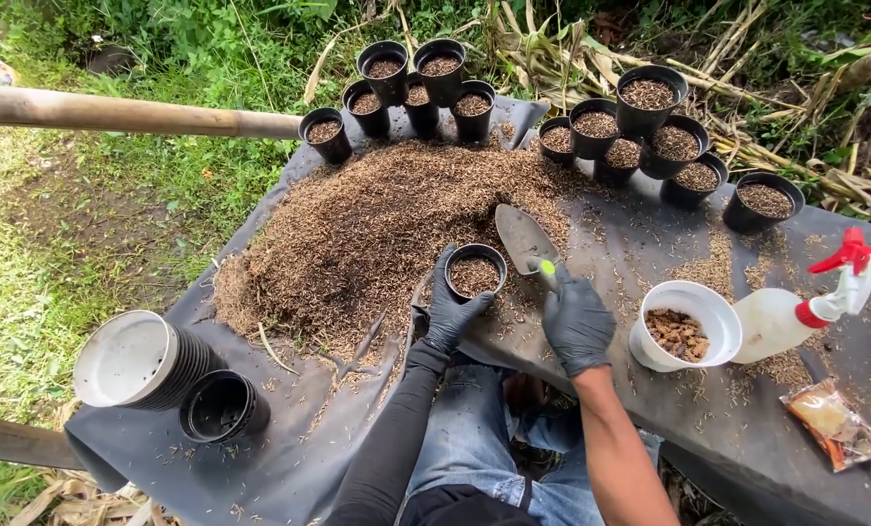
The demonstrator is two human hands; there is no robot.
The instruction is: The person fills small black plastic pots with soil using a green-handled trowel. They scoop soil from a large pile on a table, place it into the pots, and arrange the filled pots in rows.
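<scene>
Left hand (452,310) grips filled pot (475,272); right hand (576,319) apparently holds trowel (525,239) beside it.

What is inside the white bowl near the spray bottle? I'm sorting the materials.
The white bowl holds brown chunky pieces piled on its bottom. Whatever lies beneath the pieces is covered.

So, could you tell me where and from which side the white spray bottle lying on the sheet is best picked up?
Probably around the white body of the spray bottle, coming from above. It lies on its side on the black sheet, so the broad body faces up, while the red trigger head is thin and awkward. The right hand is nearest but holds the trowel; the white cup crowds one end.
</scene>
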